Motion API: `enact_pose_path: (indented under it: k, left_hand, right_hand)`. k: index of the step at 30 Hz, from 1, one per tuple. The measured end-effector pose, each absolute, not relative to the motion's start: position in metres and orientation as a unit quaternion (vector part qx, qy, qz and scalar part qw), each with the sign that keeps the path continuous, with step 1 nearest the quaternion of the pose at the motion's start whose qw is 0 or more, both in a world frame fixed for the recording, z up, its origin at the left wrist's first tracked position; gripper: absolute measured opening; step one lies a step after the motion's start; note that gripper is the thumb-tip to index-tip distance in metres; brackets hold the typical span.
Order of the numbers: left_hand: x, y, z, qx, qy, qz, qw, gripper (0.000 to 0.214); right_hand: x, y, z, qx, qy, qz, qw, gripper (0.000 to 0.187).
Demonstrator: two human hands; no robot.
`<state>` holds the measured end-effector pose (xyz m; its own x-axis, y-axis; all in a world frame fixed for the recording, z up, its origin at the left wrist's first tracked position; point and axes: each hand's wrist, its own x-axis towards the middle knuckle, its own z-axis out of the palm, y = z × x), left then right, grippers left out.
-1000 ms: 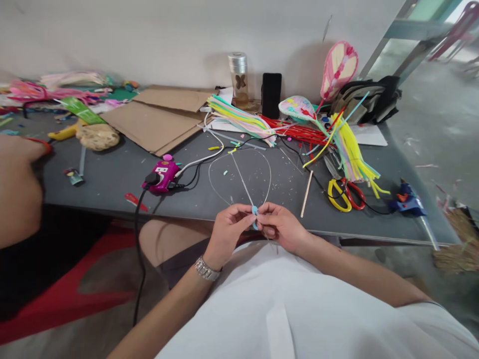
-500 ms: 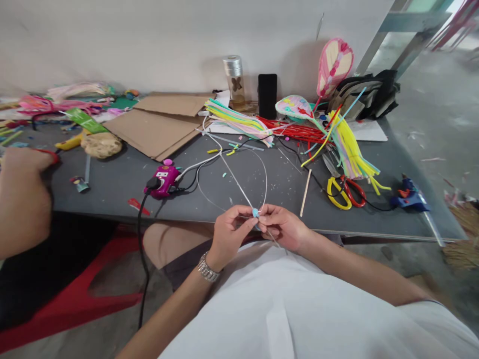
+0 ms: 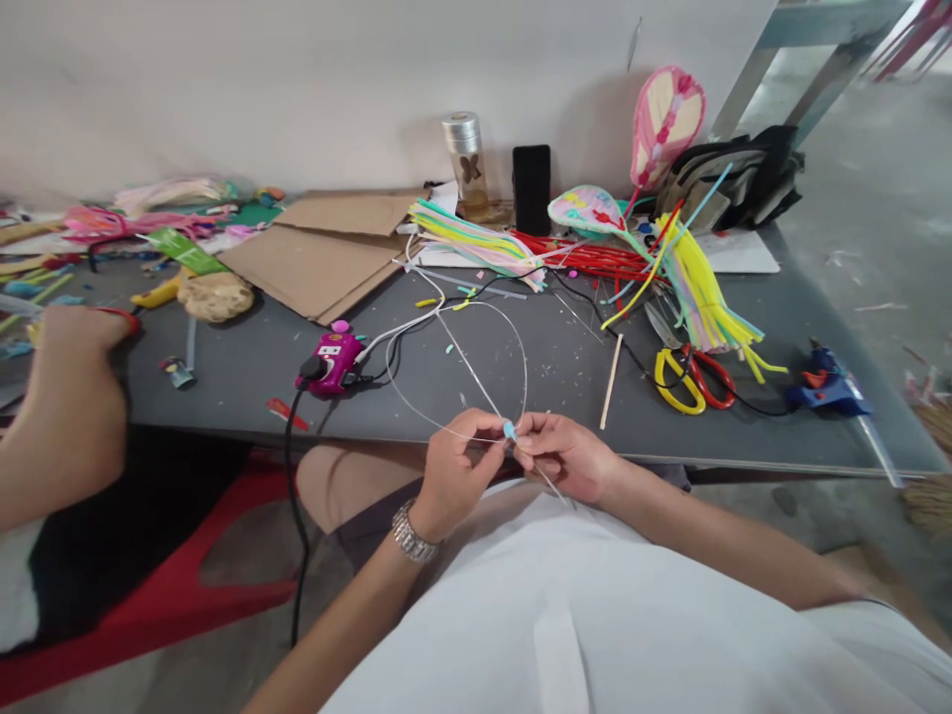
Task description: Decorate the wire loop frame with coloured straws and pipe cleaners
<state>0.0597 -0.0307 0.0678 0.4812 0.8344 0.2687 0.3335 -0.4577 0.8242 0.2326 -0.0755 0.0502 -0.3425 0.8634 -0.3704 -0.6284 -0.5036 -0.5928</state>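
At the table's front edge, a thin wire loop (image 3: 525, 362) is between my hands, with a straight thin rod (image 3: 476, 375) crossing it. A small light-blue piece (image 3: 510, 429) sits where loop and rod meet. My left hand (image 3: 465, 461), wearing a metal watch, pinches the loop just left of the blue piece. My right hand (image 3: 561, 454) closes its fingertips on the wire joint at the blue piece's right side. The rod's lower end sticks out below my fingers toward my shirt. What lies between the fingertips is partly hidden.
Scissors (image 3: 678, 382), a glue gun (image 3: 829, 382) and a wooden stick (image 3: 611, 382) lie right. Pipe cleaners (image 3: 480, 243), cardboard (image 3: 312, 260), a bottle (image 3: 467, 169) and a phone (image 3: 532, 188) are behind. Left are a purple power socket (image 3: 331, 362) and another person's arm (image 3: 70, 416).
The view has shifted slightly. My left thumb has drawn back a little from the blue piece, while my right hand keeps its pinch. The other person's arm has moved slightly.
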Motion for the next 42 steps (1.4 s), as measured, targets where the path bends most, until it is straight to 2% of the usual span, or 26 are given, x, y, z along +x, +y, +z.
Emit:
enact_pose_path:
  k: [11,14,21,26,29,36,42]
  left_hand:
    - [0.055,-0.027,0.056,0.809,0.339,0.398,0.269,0.013]
    - [0.053,-0.028,0.055,0.809,0.331,0.397,0.279,0.012]
    - [0.056,-0.03,0.063,0.719,0.37,0.357,0.467,0.009]
    - [0.059,-0.031,0.059,0.505,0.386,0.301,0.711,0.017]
    - [0.061,-0.034,0.057,0.375,0.369,0.283,0.802,0.02]
    - [0.061,-0.041,0.065,0.239,0.333,0.258,0.875,0.018]
    - [0.064,-0.05,0.07,0.143,0.333,0.292,0.885,0.023]
  right_hand:
    - [0.235,-0.076,0.048,-0.31,-0.184,0.806,0.469,0.025]
    - [0.235,-0.077,0.05,-0.317,-0.192,0.801,0.471,0.024]
    - [0.234,-0.078,0.051,-0.341,-0.217,0.773,0.489,0.024]
    - [0.232,-0.078,0.051,-0.359,-0.231,0.754,0.499,0.026]
    - [0.232,-0.078,0.052,-0.375,-0.239,0.737,0.509,0.026]
    - [0.231,-0.079,0.053,-0.403,-0.256,0.706,0.523,0.027]
    - [0.226,-0.078,0.055,-0.427,-0.262,0.673,0.543,0.027]
